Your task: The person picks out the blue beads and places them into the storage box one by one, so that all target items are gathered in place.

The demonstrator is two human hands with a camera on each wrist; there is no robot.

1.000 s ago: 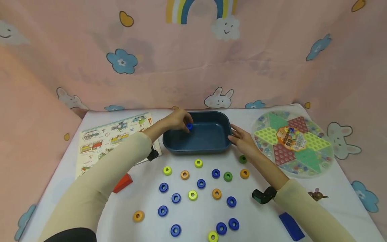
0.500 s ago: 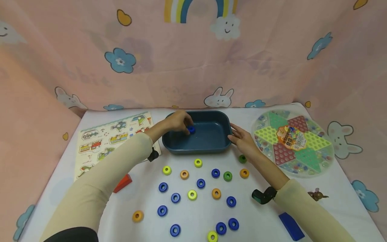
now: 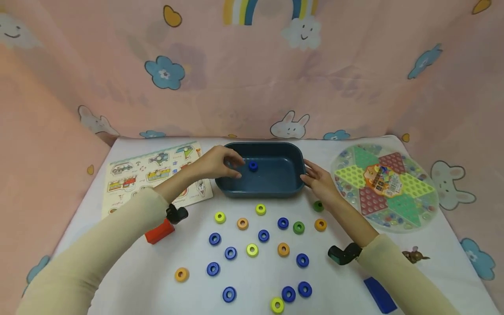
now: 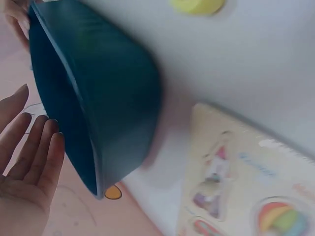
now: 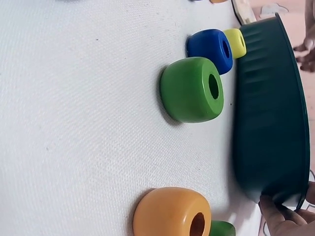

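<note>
My left hand (image 3: pixel 223 162) is over the left part of a dark blue rectangular tray (image 3: pixel 260 192), its fingers loosely bent and nothing between them. Just beyond its fingertips, a blue ring bead (image 3: pixel 253 166) lies on the tray floor. Seen from the left wrist, the hand (image 4: pixel 32 162) has its palm up beside the rim of the tray (image 4: pixel 118 98). At the tray's right end, my right hand (image 3: pixel 320 181) touches the outer wall with its fingers extended. The right wrist view shows the fingertips (image 5: pixel 270 209) against that end.
Several blue, yellow, orange and green beads (image 3: pixel 283 250) lie scattered before the tray. A picture puzzle board (image 3: pixel 157 164) is at left, with a red block (image 3: pixel 159 232) nearby. At right are a round Chinese checkers set (image 3: pixel 387 201), a small brown figure (image 3: pixel 415 254) and a blue block (image 3: pixel 379 295).
My left hand has let go of the blue bead, which now lies in the tray, and has drawn back slightly to the left. The right hand keeps its place at the tray's end.
</note>
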